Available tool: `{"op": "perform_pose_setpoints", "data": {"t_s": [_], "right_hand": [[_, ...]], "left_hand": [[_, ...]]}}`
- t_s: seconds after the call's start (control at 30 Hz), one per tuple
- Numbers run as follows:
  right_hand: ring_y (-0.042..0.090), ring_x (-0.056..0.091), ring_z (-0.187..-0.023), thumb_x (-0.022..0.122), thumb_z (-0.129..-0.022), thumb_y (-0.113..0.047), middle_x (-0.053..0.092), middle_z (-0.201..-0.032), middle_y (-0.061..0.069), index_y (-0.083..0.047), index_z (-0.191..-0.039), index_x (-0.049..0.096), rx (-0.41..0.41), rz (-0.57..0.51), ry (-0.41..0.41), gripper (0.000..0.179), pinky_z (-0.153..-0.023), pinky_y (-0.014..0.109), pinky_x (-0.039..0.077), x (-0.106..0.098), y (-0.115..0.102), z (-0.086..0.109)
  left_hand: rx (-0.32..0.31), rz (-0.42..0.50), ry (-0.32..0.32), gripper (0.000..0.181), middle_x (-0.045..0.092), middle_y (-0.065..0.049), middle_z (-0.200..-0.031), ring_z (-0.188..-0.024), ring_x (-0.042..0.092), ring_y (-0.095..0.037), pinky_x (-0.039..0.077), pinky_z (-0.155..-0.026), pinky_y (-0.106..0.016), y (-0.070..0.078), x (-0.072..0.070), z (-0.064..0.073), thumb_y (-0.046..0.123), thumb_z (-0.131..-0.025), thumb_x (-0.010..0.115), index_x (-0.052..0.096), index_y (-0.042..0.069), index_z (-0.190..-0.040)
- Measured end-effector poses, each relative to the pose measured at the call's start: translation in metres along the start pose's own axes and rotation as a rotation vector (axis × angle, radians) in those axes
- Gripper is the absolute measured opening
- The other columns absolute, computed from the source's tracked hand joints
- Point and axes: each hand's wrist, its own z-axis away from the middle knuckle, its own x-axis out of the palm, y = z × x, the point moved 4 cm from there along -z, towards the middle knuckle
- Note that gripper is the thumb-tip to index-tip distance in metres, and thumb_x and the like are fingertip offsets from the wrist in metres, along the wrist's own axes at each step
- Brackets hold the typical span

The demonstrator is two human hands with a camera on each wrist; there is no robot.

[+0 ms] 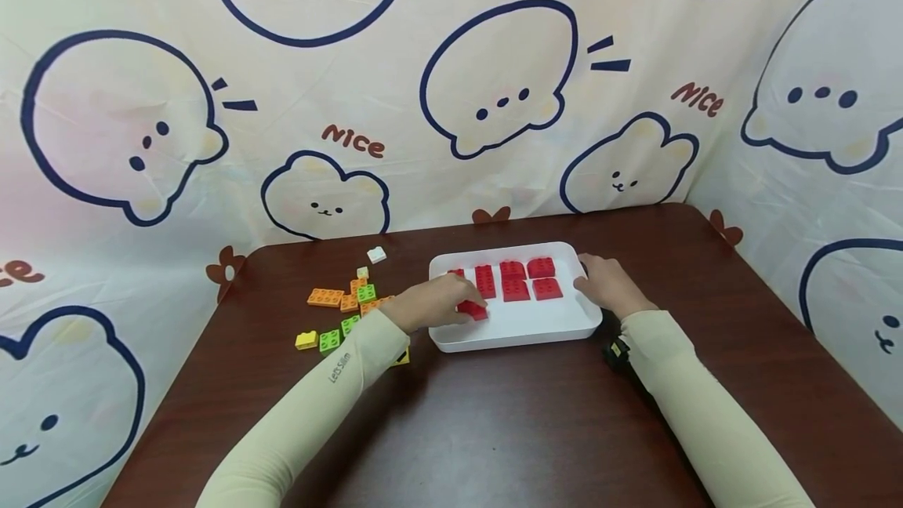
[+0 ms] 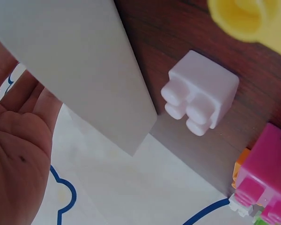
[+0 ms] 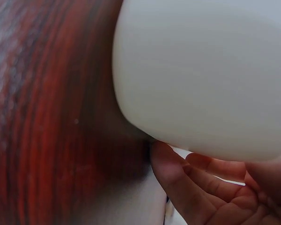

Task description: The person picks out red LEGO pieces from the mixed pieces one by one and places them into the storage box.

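Observation:
A white tray holds several red toy building blocks, set mostly in two rows. Over the tray's left end, my left hand pinches a red block between thumb and fingers, low inside the tray. In the left wrist view the tray's wall hides the fingertips of that hand. My right hand grips the tray's right edge, thumb at the rim. The right wrist view shows its fingers against the underside of the tray.
Left of the tray lie loose orange blocks, green blocks and a yellow block, partly behind the left sleeve. A white block sits farther back. The left wrist view adds a pink block. A patterned cloth hangs behind the table.

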Motion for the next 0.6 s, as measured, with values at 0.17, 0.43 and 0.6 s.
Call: {"op": "perform_pose_setpoints", "data": {"t_s": [0.17, 0.43, 0.6], "right_hand": [[0.048, 0.044, -0.133, 0.06, -0.101, -0.019, 0.039, -0.15, 0.033, 0.007, -0.154, 0.031, 0.013, -0.003, -0.006, 0.066, -0.107, 0.061, 0.039, 0.001, 0.0, 0.0001], [0.047, 0.044, -0.134, 0.059, -0.101, -0.018, 0.041, -0.149, 0.033, 0.009, -0.152, 0.033, -0.015, 0.013, -0.005, 0.063, -0.108, 0.061, 0.038, -0.0012, -0.0016, 0.0009], [0.047, 0.044, -0.134, 0.057, -0.101, -0.018, 0.042, -0.149, 0.033, 0.009, -0.152, 0.034, -0.031, 0.018, -0.005, 0.062, -0.109, 0.061, 0.037, -0.0022, -0.0026, 0.0022]], "left_hand": [[-0.018, 0.0, -0.001, 0.044, 0.073, 0.001, -0.119, -0.11, 0.066, -0.016, 0.054, -0.093, -0.027, -0.0026, 0.0036, -0.0004, 0.02, -0.084, 0.085, 0.074, 0.018, -0.126], [0.004, 0.018, -0.014, 0.042, 0.073, 0.0, -0.118, -0.108, 0.066, -0.017, 0.054, -0.093, -0.027, -0.003, 0.0046, -0.0022, 0.019, -0.085, 0.084, 0.074, 0.016, -0.126], [0.01, 0.023, -0.024, 0.042, 0.073, 0.0, -0.117, -0.106, 0.066, -0.016, 0.054, -0.092, -0.026, -0.0031, 0.0043, -0.0028, 0.02, -0.085, 0.084, 0.074, 0.016, -0.126]]}}
